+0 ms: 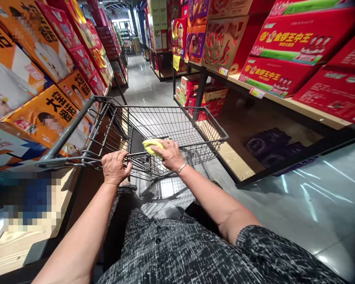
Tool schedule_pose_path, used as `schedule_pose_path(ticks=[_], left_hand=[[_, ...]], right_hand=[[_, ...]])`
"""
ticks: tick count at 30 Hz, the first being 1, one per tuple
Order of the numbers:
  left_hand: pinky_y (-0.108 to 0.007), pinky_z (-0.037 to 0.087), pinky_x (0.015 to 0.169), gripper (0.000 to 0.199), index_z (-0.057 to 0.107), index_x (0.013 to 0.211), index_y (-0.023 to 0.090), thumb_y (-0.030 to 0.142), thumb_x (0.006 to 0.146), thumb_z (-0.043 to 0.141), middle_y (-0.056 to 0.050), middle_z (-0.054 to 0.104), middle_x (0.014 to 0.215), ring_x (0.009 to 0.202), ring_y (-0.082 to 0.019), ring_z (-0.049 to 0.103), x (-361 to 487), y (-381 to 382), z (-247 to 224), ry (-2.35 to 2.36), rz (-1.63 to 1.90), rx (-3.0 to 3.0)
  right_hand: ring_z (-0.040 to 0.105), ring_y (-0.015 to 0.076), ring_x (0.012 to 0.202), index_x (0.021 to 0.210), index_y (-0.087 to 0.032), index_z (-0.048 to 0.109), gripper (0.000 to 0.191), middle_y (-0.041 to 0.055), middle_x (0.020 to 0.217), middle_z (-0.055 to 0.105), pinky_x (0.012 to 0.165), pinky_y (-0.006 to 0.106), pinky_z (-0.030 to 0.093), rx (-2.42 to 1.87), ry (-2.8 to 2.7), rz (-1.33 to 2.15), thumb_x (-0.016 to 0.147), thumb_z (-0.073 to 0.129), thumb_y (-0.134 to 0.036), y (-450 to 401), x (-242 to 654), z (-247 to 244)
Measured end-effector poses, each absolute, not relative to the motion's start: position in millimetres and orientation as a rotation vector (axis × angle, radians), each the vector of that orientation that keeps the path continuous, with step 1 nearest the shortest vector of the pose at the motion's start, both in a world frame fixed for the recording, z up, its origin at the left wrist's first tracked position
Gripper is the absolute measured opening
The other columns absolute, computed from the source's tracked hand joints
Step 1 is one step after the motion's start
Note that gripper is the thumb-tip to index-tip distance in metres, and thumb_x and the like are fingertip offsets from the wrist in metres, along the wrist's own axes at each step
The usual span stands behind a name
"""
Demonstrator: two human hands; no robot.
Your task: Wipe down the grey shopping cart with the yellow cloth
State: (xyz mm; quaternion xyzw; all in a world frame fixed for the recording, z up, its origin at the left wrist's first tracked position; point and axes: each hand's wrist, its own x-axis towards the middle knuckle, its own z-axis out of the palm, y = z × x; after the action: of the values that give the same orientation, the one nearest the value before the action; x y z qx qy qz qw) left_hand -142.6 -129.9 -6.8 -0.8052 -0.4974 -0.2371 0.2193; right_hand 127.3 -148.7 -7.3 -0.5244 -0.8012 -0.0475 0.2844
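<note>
- The yellow cloth (pixel 148 145) lies under and ahead of the fingers of the right hand (pixel 170 156), against the near rail (pixel 139 154) of the cart (pixel 165 107).
- That rail is long and thin, running crosswise before the body and rising slightly to the right; the cloth is bunched, with no clear long axis.
- The right hand is on the cloth; the left hand (pixel 115 167) is farther along the rail, to the left, nearer the handle (pixel 72 128).
- Right fingers bend together, pinching the cloth; left fingers curl over the rail, thumb apart below.
- The red boxes (pixel 272 77) at right read "金锣王中王" in yellow; their smaller print is illegible.
- The orange boxes (pixel 26 112) at left carry big black characters starting with "大"; the rest is uncertain.
- The price tag (pixel 256 93) on the right shelf (pixel 307 108) is too small to read.
</note>
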Motion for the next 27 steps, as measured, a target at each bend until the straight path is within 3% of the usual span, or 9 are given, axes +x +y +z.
schedule_pose_path(ticks=[4, 10, 15, 22, 27], left_hand=[[-0.048, 0.032, 0.096, 0.033, 0.063, 0.109, 0.019, 0.032, 0.079, 0.06, -0.011, 0.067, 0.108, 0.102, -0.034, 0.056, -145, -130, -10, -1.41, -0.705, -2.237], [-0.049, 0.032, 0.097, 0.038, 0.063, 0.114, 0.023, 0.032, 0.078, 0.061, -0.01, 0.066, 0.111, 0.103, -0.034, 0.056, -141, -131, -8, -1.444, -0.734, -2.262], [-0.049, 0.031, 0.097, 0.054, 0.056, 0.13, 0.026, 0.036, 0.077, 0.062, -0.009, 0.065, 0.11, 0.102, -0.035, 0.055, -137, -132, -7, -1.52, -0.731, -2.265], [-0.053, 0.029, 0.099, 0.043, 0.065, 0.118, 0.027, 0.036, 0.076, 0.064, -0.009, 0.064, 0.111, 0.106, -0.036, 0.053, -140, -132, -10, -1.597, -0.756, -2.308], [-0.055, 0.027, 0.101, 0.043, 0.065, 0.118, 0.028, 0.036, 0.075, 0.064, -0.008, 0.063, 0.111, 0.107, -0.036, 0.052, -140, -131, -13, -1.637, -0.789, -2.317]], right_hand=[[0.039, 0.0267, 0.116, 0.129, -0.036, 0.062, 0.065, 0.0037, 0.139, 0.05, 0.09, 0.04, 0.034, -1.573, -2.054, -0.17, 0.072, 0.059, -0.004, -157, 210, -26], [0.036, 0.0313, 0.118, 0.132, -0.029, 0.06, 0.064, 0.0104, 0.137, 0.043, 0.098, 0.049, 0.035, -1.92, -1.529, -0.359, 0.071, 0.05, -0.009, -173, 295, -62], [0.033, 0.0342, 0.121, 0.136, -0.028, 0.055, 0.065, 0.0123, 0.137, 0.039, 0.101, 0.055, 0.034, -1.85, -1.445, -0.324, 0.073, 0.048, -0.012, -173, 231, -77], [0.027, 0.0265, 0.129, 0.126, -0.044, 0.062, 0.039, -0.002, 0.14, 0.05, 0.109, 0.048, 0.025, -1.376, -2.168, -0.178, 0.095, 0.051, -0.024, -159, 113, -49], [0.028, 0.0215, 0.131, 0.127, -0.041, 0.061, 0.031, -0.0025, 0.137, 0.054, 0.115, 0.049, 0.016, -1.369, -2.405, 0.017, 0.1, 0.046, -0.041, -146, 116, -73]])
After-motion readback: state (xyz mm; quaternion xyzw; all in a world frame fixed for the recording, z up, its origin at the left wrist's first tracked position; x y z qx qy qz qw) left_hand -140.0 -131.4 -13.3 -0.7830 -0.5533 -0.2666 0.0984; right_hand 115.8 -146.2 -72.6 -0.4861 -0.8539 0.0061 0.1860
